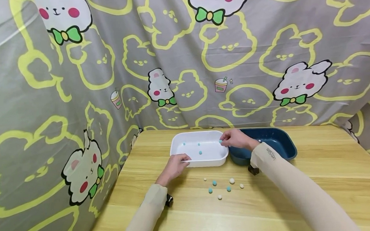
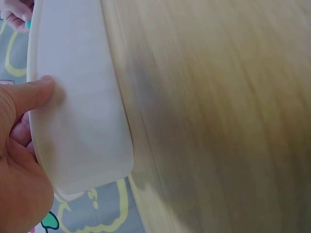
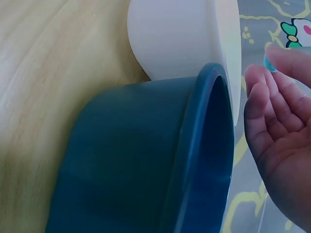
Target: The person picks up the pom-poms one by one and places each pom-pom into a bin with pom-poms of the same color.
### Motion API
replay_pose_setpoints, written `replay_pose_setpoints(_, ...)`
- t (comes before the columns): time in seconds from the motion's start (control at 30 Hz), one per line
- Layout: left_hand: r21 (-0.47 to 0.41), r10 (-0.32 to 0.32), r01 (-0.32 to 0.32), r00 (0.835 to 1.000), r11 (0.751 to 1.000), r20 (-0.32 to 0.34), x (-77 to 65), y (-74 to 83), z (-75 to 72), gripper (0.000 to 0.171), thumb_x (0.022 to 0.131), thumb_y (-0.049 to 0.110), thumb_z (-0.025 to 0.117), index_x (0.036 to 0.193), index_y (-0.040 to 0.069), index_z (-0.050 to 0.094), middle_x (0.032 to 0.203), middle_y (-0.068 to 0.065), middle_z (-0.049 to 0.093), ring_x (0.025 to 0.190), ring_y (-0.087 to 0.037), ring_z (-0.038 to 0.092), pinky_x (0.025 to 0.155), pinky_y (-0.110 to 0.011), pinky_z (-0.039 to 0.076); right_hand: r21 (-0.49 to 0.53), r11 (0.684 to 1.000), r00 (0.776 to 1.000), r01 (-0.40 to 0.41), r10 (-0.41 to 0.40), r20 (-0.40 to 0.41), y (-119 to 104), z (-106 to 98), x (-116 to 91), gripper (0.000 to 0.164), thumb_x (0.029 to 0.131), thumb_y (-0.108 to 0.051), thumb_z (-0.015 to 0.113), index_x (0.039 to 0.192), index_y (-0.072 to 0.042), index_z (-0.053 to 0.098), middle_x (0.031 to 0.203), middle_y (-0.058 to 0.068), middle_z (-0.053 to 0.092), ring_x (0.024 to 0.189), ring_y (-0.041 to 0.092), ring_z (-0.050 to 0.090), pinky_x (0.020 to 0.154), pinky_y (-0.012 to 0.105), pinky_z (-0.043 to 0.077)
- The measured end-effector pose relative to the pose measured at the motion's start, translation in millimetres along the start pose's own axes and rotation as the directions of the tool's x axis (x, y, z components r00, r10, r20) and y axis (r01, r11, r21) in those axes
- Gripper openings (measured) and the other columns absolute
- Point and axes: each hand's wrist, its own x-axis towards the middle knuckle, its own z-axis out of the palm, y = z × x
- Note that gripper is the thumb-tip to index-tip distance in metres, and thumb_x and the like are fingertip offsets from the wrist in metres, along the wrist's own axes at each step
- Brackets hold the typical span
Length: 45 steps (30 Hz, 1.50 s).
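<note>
My left hand (image 1: 176, 164) grips the near left rim of a white plastic basin (image 1: 203, 163). In the left wrist view the thumb (image 2: 41, 92) presses the basin's outer wall, with the fingers over the rim. Between thumb and fingertips my right hand (image 1: 236, 139) pinches a small light-blue ball (image 3: 269, 64), held over the white basin's right end. Several other light-blue balls, one of them this blue ball (image 1: 200, 152), lie on the basin floor. Right beside it stands a dark blue basin (image 1: 288, 148), partly covered by the right hand and forearm; a small white ball (image 1: 259, 140) shows in it.
In front of the basins, loose on the wooden table (image 1: 190, 216), lie light-blue balls (image 1: 214, 183) and white balls (image 1: 231, 180) of differing sizes. A patterned grey cloth (image 1: 182, 59) hangs behind the table and along its left side.
</note>
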Motion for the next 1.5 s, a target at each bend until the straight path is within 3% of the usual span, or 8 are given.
replay_pose_setpoints(0.2,-0.003,-0.001,0.001,1.000,1.000,0.005,0.3,-1.1,0.1,0.008,0.087,0.004,0.067,0.089,0.011,0.071,0.087,0.001,0.070,0.084,-0.012,0.064,0.077,-0.028,0.051,0.042,0.999,1.000,-0.020,0.020,0.003,1.6,2.9,9.7,0.020,0.088,-0.013,0.066,0.104,0.000,0.066,0.084,0.006,0.066,0.075,0.018,0.062,0.071,0.034,0.052)
replay_pose_setpoints(0.5,-0.005,0.005,-0.005,1.000,1.000,0.000,0.6,-0.2,-0.1,0.007,0.087,0.006,0.067,0.088,0.011,0.071,0.085,0.001,0.070,0.083,-0.012,0.064,0.076,-0.027,0.051,0.014,0.998,0.998,-0.056,0.056,0.002,-1.8,6.1,25.5,0.019,0.087,-0.013,0.067,0.102,-0.001,0.068,0.080,0.005,0.066,0.073,0.018,0.060,0.066,0.031,0.051)
replay_pose_setpoints(0.9,0.005,0.007,-0.007,1.000,1.000,-0.001,1.3,0.9,1.8,0.006,0.087,0.007,0.067,0.089,0.011,0.071,0.086,-0.002,0.070,0.081,-0.011,0.064,0.075,-0.026,0.051,0.012,0.994,0.994,-0.107,0.107,0.001,-4.0,3.8,26.7,0.027,0.090,-0.015,0.065,0.112,0.001,0.065,0.089,0.008,0.066,0.079,0.020,0.060,0.073,0.032,0.052)
replay_pose_setpoints(1.2,-0.001,0.010,-0.010,1.000,1.000,-0.008,0.4,1.8,0.9,0.008,0.086,0.005,0.067,0.088,0.011,0.071,0.084,0.002,0.070,0.081,-0.011,0.064,0.075,-0.027,0.051,-0.039,0.999,1.000,-0.029,0.029,0.003,-8.6,-1.3,13.4,0.027,0.089,-0.014,0.066,0.110,0.001,0.065,0.087,0.005,0.067,0.076,0.018,0.062,0.074,0.033,0.053)
replay_pose_setpoints(1.5,0.005,0.006,-0.006,1.000,1.000,-0.009,0.3,2.1,1.2,0.005,0.087,0.008,0.067,0.088,0.011,0.071,0.086,-0.003,0.070,0.082,-0.012,0.064,0.076,-0.028,0.051,-0.121,0.988,0.995,0.098,-0.097,0.014,-9.4,-4.3,-17.8,0.015,0.087,-0.015,0.068,0.099,-0.005,0.070,0.082,-0.001,0.064,0.073,0.015,0.057,0.069,0.030,0.050)
